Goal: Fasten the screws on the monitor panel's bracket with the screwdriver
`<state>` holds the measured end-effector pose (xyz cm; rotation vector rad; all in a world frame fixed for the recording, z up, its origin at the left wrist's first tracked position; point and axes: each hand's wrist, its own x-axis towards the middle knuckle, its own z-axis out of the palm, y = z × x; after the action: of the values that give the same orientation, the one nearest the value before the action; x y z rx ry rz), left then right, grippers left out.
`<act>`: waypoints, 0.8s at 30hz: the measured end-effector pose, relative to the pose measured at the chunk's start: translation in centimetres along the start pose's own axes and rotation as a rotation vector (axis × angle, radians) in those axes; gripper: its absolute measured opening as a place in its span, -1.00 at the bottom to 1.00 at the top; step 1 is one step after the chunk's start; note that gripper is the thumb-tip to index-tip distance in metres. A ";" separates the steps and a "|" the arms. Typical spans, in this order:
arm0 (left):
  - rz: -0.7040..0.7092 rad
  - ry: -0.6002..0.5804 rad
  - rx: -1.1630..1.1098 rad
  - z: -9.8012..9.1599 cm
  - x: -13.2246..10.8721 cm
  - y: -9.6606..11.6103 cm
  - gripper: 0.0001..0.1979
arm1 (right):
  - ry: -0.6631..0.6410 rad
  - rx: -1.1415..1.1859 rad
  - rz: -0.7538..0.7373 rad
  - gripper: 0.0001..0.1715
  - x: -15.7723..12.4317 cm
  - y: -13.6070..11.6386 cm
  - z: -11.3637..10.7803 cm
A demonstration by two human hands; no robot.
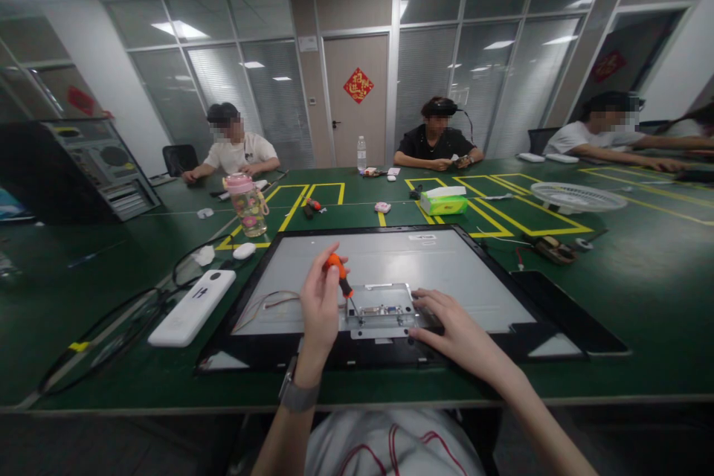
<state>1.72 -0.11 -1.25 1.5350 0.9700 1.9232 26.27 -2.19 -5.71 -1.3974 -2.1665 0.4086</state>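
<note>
My left hand (322,296) is closed around the handle of an orange and black screwdriver (340,273), whose shaft slants down to the near left part of a metal bracket (384,332). A row of connectors shows on this bracket. My right hand (446,321) rests at the bracket's right side, fingers apart, with fingertips touching its edge. Beneath both lies a large flat display panel (480,275) with a black frame and a grey back. Thin wires (273,297) run across the panel left of my left hand.
Left of the panel are a white power bank (193,309), black cables (111,346) and a pink-lidded bottle (245,208). A dark phone-like slab (569,312) lies right. Beyond are a green tissue pack (443,201) and a white round rack (579,195). Several people sit across the table.
</note>
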 end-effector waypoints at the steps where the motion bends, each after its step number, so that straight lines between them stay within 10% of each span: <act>1: 0.036 0.012 0.028 0.0 0.0 -0.1 -0.70 | -0.002 -0.001 0.000 -0.59 0.0 0.0 0.0; 5: 0.170 0.056 0.136 -0.1 0.0 -0.1 -0.76 | 0.000 -0.002 -0.004 -0.58 0.0 0.1 0.1; 24: -0.068 0.043 -0.045 0.0 -0.1 0.0 -0.66 | 0.005 0.003 -0.012 -0.61 -0.1 0.0 0.0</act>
<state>1.72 -0.21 -1.31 1.4228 0.9780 1.9243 26.31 -2.23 -5.73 -1.3815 -2.1687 0.4025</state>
